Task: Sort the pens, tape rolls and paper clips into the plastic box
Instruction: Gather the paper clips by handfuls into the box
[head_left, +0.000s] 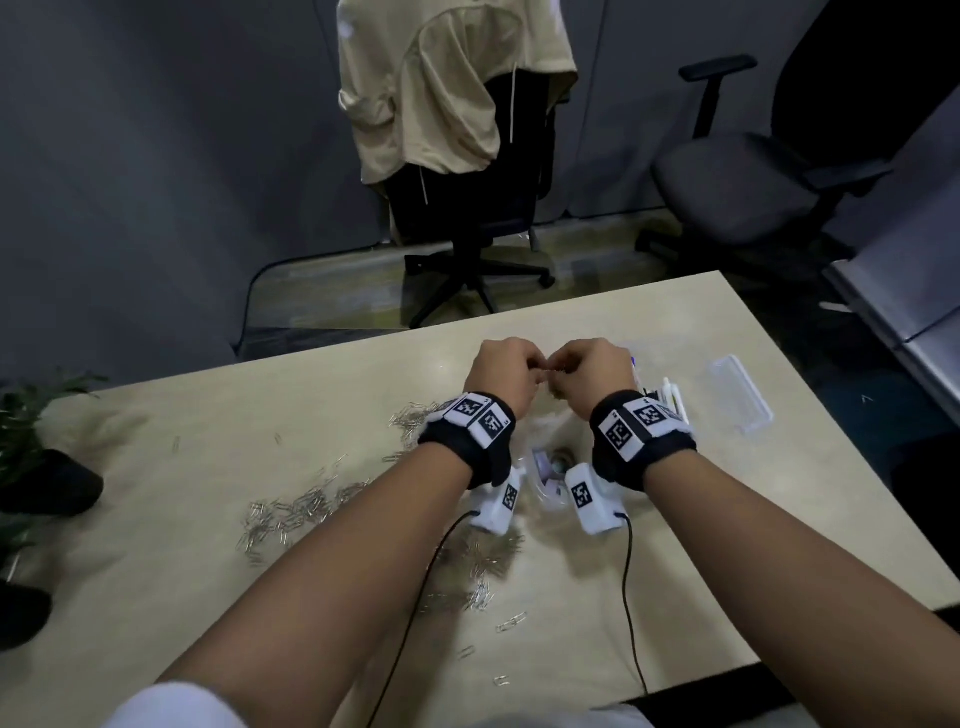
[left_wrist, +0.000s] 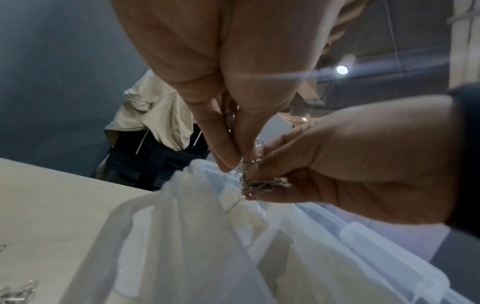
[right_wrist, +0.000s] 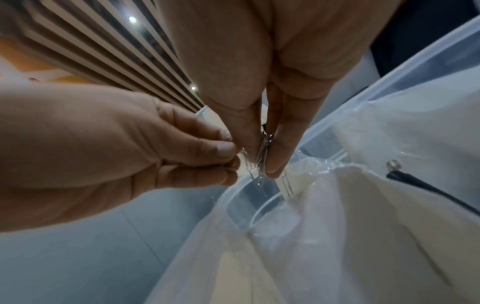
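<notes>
We are partway through, by our reckoning, and the paper clips are the bulk of what is left. In the centre of the head view our left hand (head_left: 506, 371) and right hand (head_left: 589, 371) meet fingertip to fingertip above the plastic box (head_left: 550, 467), which sits on the table (head_left: 208, 467) just below the wrists and is mostly hidden by them. Both hands are curled in a pinch on a small tangle of paper clips (left_wrist: 255, 183): in the left wrist view the clump shows right of centre between the two sets of fingertips, and in the right wrist view a few clips hang down from the pinch over a clear compartment of the box at mid-frame. Pens (head_left: 670, 397) lie just right of the right wrist in the head view, seemingly already in the box, though we cannot be sure of the compartment. Something round shows between the wrists in the box; it may be a tape roll, but it is too blurred to say. What remains is plain: loose clips (head_left: 291, 512) scattered across the table left of centre and more below the wrists toward the lower middle. A clear lid (head_left: 740, 395) rests on the table at the right, well apart from our hands.
</notes>
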